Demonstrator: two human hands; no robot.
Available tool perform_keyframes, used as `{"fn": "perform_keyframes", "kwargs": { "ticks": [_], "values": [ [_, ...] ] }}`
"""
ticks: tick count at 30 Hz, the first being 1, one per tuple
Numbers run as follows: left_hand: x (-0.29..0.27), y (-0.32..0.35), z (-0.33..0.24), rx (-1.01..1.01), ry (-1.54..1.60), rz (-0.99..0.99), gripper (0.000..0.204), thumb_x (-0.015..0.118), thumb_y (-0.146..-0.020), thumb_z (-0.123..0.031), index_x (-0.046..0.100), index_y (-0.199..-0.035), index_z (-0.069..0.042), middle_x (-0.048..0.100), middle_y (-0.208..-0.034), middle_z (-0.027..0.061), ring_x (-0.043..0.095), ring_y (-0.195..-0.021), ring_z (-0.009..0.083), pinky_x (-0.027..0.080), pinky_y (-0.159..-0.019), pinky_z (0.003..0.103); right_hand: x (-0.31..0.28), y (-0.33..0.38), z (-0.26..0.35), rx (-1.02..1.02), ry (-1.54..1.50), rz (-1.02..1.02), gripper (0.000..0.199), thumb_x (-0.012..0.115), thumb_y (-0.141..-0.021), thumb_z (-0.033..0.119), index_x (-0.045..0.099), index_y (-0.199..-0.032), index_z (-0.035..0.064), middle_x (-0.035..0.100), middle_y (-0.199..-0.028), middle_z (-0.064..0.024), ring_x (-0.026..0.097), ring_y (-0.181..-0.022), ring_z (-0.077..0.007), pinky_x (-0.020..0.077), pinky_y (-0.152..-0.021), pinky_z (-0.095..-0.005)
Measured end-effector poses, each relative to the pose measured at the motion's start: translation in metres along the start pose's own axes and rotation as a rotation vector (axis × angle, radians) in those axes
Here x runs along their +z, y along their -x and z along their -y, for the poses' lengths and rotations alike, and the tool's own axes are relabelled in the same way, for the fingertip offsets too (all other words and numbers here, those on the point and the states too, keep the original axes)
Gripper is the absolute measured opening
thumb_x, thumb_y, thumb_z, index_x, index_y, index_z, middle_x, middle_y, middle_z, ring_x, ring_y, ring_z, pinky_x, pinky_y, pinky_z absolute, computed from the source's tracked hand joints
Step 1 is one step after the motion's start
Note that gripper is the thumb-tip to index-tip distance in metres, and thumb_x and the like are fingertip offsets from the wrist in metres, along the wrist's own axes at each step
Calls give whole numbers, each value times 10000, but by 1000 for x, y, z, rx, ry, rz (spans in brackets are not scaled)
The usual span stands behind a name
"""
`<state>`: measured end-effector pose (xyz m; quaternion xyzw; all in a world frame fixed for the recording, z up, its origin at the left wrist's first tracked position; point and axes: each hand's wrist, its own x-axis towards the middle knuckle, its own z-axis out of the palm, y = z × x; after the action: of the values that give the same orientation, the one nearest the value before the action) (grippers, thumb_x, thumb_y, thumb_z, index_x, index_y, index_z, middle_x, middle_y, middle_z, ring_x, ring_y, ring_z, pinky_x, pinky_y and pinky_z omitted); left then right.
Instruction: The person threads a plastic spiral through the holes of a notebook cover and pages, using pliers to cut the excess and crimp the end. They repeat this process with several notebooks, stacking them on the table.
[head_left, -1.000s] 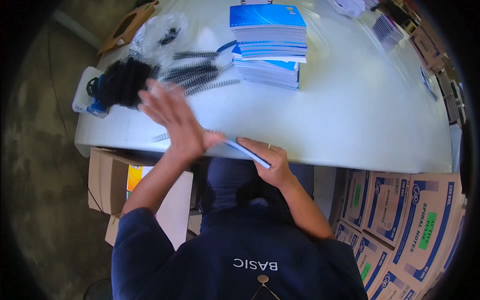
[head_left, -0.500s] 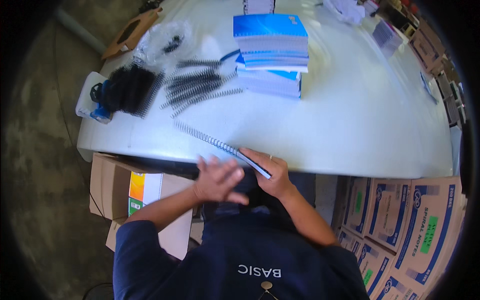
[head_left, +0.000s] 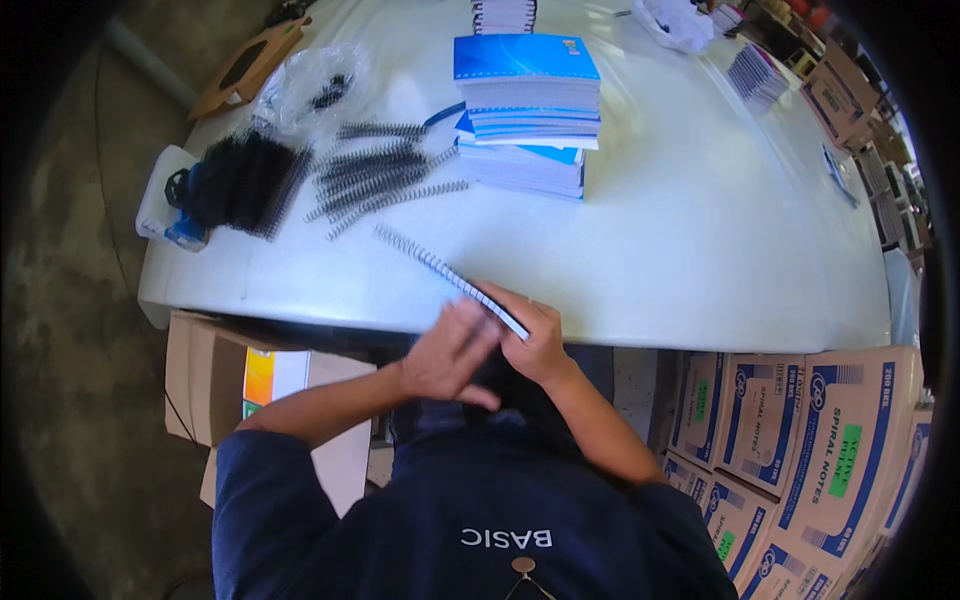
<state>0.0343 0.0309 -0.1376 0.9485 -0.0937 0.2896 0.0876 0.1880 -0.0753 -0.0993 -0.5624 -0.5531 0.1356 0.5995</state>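
Note:
My right hand (head_left: 538, 338) is closed around a small notebook (head_left: 508, 314), held edge-up just over the table's near edge. A spiral wire coil (head_left: 415, 250) runs along the notebook's bound edge, and its free length sticks out to the far left. My left hand (head_left: 452, 350) is beside the notebook, thumb apart from the fingers, somewhat blurred. Its fingertips are up against the coiled edge; whether they touch cannot be told. Beyond lie several loose dark coils (head_left: 375, 172) and a stack of blue-covered notebooks (head_left: 527, 92).
A dense bundle of black coils (head_left: 245, 182) and a clear plastic bag (head_left: 315, 90) lie on the white table (head_left: 690, 250). Below the table, an open carton (head_left: 205, 375) stands at left and stacked cartons (head_left: 765, 425) at right. More notebooks (head_left: 757, 75) are at far right.
My left hand has come in to the right, up to the notebook's coiled edge. More of the coil now lies along the notebook, and less sticks out. The whole view has shifted slightly.

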Motion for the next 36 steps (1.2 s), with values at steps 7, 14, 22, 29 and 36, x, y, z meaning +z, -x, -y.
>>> {"fn": "perform_keyframes", "kwargs": {
  "ticks": [7,14,22,29,36],
  "values": [
    [8,-29,4,-14,74,-202,1001,469,-746,-745,351,-1351,43,282,-1366,317,314,-1203,530,222,-961,658,1,2,-3,49,4,126,475,660,-726,22,559,-1190,28,631,-1101,-164,627,-968,-328,501,-821,-370],
    [-31,-82,16,-145,-219,-151,952,389,-800,-733,348,-1342,49,234,-1413,296,194,-1306,501,90,-1043,618,-2,-2,-3,126,-58,106,406,624,-801,64,562,-1202,83,639,-1074,-161,637,-929,-324,497,-791,-351],
    [-49,-100,-3,-153,-135,69,498,659,-793,-334,550,-1205,-74,505,-1274,126,427,-1227,328,158,-1061,554,-7,-9,-10,272,-171,94,291,612,-806,60,537,-1081,0,646,-933,-154,648,-861,-265,499,-731,-333],
    [-82,-136,6,-284,89,235,206,735,-705,-164,643,-885,-125,627,-884,-6,583,-866,176,341,-845,365,-8,-20,-4,351,-246,27,234,600,-822,67,522,-1036,13,633,-842,-141,642,-835,-276,492,-723,-342],
    [-83,-138,12,-142,96,217,162,733,-705,-160,633,-826,-118,619,-779,8,583,-800,177,359,-798,349,-6,-18,-7,321,-207,40,172,601,-831,73,513,-972,30,602,-784,-151,625,-749,-281,461,-657,-350]
  ]
}}
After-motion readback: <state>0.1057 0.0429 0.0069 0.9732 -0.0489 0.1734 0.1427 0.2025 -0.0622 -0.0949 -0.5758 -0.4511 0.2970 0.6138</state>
